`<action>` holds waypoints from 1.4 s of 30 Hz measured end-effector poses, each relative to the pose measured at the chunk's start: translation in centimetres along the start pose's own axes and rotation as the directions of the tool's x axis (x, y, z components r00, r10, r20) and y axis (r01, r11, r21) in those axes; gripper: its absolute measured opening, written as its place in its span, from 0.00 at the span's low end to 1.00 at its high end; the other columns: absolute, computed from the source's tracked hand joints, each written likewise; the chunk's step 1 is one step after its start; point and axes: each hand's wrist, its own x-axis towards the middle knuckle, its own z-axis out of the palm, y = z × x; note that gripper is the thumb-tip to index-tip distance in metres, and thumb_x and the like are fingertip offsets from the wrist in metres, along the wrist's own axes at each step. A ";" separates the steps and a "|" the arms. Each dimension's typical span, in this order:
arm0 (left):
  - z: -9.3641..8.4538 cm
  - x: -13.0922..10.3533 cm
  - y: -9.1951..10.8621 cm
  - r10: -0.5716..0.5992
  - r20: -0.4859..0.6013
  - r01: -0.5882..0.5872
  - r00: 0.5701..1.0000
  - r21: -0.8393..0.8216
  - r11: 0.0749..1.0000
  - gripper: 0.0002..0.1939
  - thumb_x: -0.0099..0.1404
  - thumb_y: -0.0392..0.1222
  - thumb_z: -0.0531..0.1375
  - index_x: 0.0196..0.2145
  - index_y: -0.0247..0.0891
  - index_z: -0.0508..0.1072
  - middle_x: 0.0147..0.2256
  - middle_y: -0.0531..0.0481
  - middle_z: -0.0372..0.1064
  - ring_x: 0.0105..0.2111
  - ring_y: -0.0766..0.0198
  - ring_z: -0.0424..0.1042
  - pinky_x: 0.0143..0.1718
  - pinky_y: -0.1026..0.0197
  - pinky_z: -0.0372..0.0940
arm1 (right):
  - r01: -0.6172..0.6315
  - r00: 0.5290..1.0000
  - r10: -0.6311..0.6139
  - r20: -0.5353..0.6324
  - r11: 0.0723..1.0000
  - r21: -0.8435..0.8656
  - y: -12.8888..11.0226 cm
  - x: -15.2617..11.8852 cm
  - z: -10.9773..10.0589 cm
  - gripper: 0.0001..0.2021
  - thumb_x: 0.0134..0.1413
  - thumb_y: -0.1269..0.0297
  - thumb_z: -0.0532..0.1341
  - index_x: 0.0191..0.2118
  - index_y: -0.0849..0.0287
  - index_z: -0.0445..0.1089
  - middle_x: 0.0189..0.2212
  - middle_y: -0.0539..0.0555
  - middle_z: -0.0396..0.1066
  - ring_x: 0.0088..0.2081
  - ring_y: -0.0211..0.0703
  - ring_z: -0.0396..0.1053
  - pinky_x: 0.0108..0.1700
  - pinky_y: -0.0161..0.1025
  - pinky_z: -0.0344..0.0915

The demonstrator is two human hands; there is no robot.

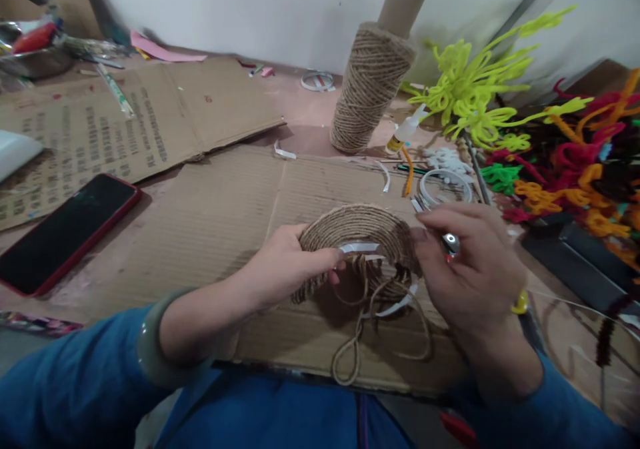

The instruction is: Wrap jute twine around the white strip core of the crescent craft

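Observation:
A thick ring wound with brown jute twine [357, 221] stands tilted above the cardboard. My left hand [295, 260] grips its left side, thumb over the inner edge beside a white strip [360, 247]. At the ring's right edge, my right hand [473, 269] is closed with its fingertips bunched. A small shiny metal piece [451, 240] with a bit of red shows between its fingers; I cannot make out what it is. Loose twine [350, 362] hangs in loops from the ring's middle. Another white strip [397, 304] curves along the lower part.
A twine spool [373, 82] on a cardboard tube stands behind, near a small glue bottle [405, 130]. Bright yellow fuzzy flowers [465, 89] and colourful fuzzy stems [575, 175] crowd the right. A red-cased phone [65, 232] lies left. Flattened cardboard [210, 215] covers the table front.

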 end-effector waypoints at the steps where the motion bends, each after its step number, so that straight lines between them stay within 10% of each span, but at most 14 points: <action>1: 0.0 0.0 0.0 0.012 -0.008 -0.012 1.000 -0.006 1.000 0.06 0.52 0.38 0.62 0.26 0.33 0.70 0.24 0.53 0.69 0.23 0.70 0.67 0.27 0.66 0.62 | 0.087 0.996 -0.087 -0.010 0.995 -0.044 -0.2 -0.1 -0.2 0.10 0.51 0.76 0.63 0.38 0.55 0.69 0.32 0.53 0.72 0.34 0.41 0.70 0.37 0.40 0.68; 18: 0.8 -0.9 -0.1 0.001 0.022 -0.001 1.000 0.016 1.000 0.06 0.52 0.39 0.59 0.28 0.35 0.68 0.23 0.55 0.61 0.23 0.70 0.60 0.25 0.66 0.58 | 0.378 0.907 -0.359 0.219 0.924 -0.051 -1.6 -1.3 0.3 0.12 0.51 0.76 0.62 0.44 0.62 0.71 0.33 0.56 0.73 0.33 0.42 0.69 0.36 0.39 0.68; 42: 1.1 -1.4 0.2 -0.020 0.060 0.022 0.998 -0.022 1.000 0.02 0.50 0.34 0.58 0.24 0.35 0.67 0.21 0.56 0.60 0.23 0.70 0.61 0.26 0.67 0.59 | 0.296 0.928 -0.282 0.245 0.955 -0.023 -2.2 -0.9 0.0 0.08 0.54 0.75 0.60 0.39 0.58 0.71 0.31 0.55 0.74 0.32 0.41 0.71 0.35 0.38 0.70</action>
